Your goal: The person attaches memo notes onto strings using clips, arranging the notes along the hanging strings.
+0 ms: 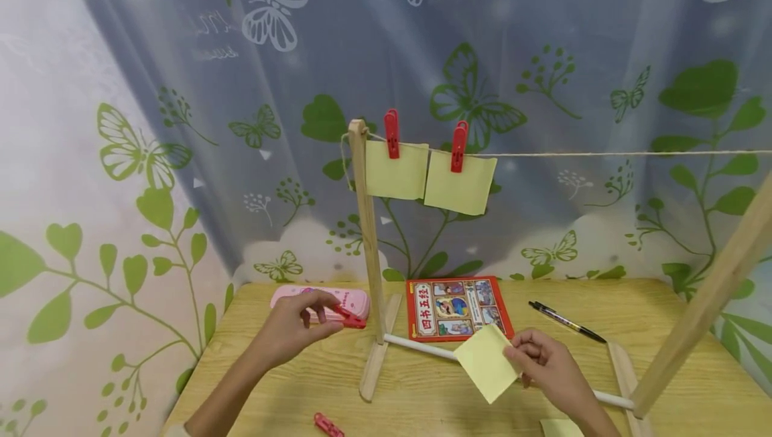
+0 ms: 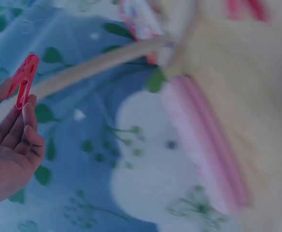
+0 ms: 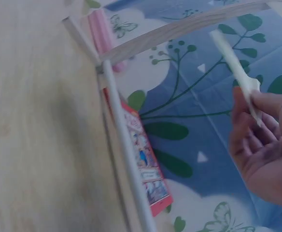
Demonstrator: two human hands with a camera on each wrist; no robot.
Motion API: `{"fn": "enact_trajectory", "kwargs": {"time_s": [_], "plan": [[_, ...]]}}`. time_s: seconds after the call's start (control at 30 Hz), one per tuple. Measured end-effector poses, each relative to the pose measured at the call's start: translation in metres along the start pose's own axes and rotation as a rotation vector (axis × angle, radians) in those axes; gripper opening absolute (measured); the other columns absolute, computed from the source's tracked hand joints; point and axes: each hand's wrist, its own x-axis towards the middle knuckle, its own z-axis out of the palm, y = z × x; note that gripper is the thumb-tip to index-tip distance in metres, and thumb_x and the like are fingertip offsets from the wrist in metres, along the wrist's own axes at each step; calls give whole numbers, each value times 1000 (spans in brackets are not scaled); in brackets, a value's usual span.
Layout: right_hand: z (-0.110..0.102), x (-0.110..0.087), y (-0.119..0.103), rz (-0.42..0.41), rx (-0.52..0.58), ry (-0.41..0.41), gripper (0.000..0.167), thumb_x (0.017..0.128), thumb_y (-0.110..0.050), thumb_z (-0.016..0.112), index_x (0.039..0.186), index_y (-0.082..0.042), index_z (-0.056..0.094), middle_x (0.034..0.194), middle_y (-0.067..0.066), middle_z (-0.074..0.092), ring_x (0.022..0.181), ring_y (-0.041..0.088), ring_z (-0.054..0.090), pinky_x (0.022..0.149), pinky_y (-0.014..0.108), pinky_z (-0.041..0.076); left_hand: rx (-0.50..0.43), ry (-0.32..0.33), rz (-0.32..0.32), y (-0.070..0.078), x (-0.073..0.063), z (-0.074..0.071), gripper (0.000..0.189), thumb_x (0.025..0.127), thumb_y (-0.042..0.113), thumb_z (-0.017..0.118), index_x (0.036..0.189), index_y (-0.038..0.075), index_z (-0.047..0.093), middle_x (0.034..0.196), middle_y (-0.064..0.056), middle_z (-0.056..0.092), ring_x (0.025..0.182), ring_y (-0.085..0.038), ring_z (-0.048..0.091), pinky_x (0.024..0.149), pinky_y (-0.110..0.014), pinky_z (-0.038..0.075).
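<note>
My left hand (image 1: 297,330) pinches a red clothespin (image 1: 350,316) between thumb and fingers, in front of the pink pencil case (image 1: 356,301); the left wrist view shows the same clothespin (image 2: 27,79) at the fingertips. In my right hand (image 1: 551,363), a yellow paper square (image 1: 487,364) is pinched by one corner, tilted like a diamond; the right wrist view catches this paper (image 3: 235,65) almost edge-on. Two yellow sheets (image 1: 395,172) hang side by side from a string (image 1: 579,154), each held by a red clothespin (image 1: 460,147), near the left wooden post (image 1: 365,222).
Behind the white crossbar (image 1: 422,346) lies a red picture book (image 1: 416,309). A black pen (image 1: 567,321) rests at the right, near the slanting right post (image 1: 705,303). Another red clothespin (image 1: 328,425) and a yellow sheet (image 1: 557,427) lie at the table's near side. A butterfly-print curtain hangs behind.
</note>
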Motion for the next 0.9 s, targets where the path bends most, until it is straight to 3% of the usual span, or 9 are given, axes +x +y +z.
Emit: {"fn": "enact_trajectory", "kwargs": {"time_s": [0.1,0.2,0.37,0.6,0.67,0.83,0.9], "plan": [[2,2,-8,-56,45,122,23,97,-18,55,105,3,52,69,-7,64,51,15,55,44,31,46,-49,33,104,20,17,2,28,81,23,76,106,11,70,91,2,69,70,-3,54,61,-21,46],[4,5,-16,-130,108,191,18,96,-12,56,106,2,52,70,-6,66,51,17,58,43,30,46,-85,39,185,39,31,4,29,81,20,75,108,10,70,98,-1,70,72,-4,54,62,-21,47],[2,8,-32,-223,257,211,15,92,-1,58,107,-2,53,80,-6,70,59,11,64,52,25,50,-90,49,220,76,50,2,31,81,21,76,109,13,69,87,1,68,69,-6,53,60,-22,46],[-2,15,-62,-188,418,305,16,91,-4,60,105,-6,53,82,-7,68,68,7,63,65,20,52,-194,20,240,133,77,-10,30,82,20,75,109,11,67,70,-3,67,53,-9,54,47,-23,39],[-2,18,-72,-205,495,338,16,91,-2,60,105,-6,52,84,-6,68,69,6,63,66,19,52,-210,9,275,147,86,-12,31,84,19,73,111,10,65,65,-4,65,47,-8,48,44,-22,34],[-2,24,-94,-277,664,371,14,91,2,57,103,-6,55,86,-3,65,73,7,61,69,18,52,-215,18,380,176,104,-12,33,88,18,68,119,5,62,72,-6,62,45,-7,32,45,-21,26],[-2,26,-102,-294,724,364,14,92,2,56,104,-5,56,88,-2,63,74,8,60,70,17,51,-232,40,414,185,109,-12,34,89,17,66,120,5,61,86,-6,64,45,-7,31,45,-21,26]]}}
